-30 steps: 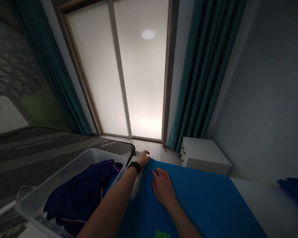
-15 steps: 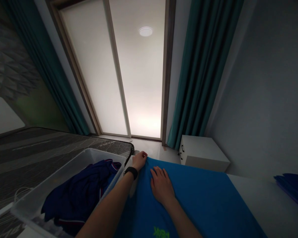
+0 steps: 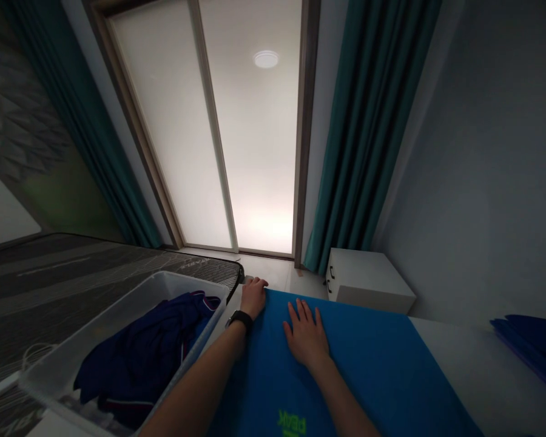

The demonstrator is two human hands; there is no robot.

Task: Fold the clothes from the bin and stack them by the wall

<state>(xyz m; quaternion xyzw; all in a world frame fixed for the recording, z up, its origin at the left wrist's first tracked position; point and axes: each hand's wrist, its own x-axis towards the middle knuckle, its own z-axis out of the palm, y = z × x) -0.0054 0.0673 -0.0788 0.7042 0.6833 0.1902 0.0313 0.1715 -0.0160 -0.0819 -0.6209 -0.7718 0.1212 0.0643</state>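
A bright blue shirt (image 3: pixel 368 358) with green lettering lies spread over a white table. At its far left corner is my left hand (image 3: pixel 253 297), wearing a black watch, its fingers bent over the edge of the cloth; their tips are partly hidden. My right hand (image 3: pixel 307 337) rests flat on the shirt just to the right, fingers spread and holding nothing. The green print (image 3: pixel 292 422) shows near the bottom of the view, upside down.
To the left, a translucent plastic bin (image 3: pixel 164 279) holds dark blue clothes (image 3: pixel 141 352), beside a dark patterned mattress (image 3: pixel 95 261). Folded blue clothing (image 3: pixel 532 346) lies at the table's right end. Beyond stand a white cabinet (image 3: pixel 368 273) and sliding doors (image 3: pixel 264 152).
My right hand has slid slightly right and forward, its fingers spreading. My left hand has turned from a pinch to fingers bent over the edge. The cloth around them looks smoother.
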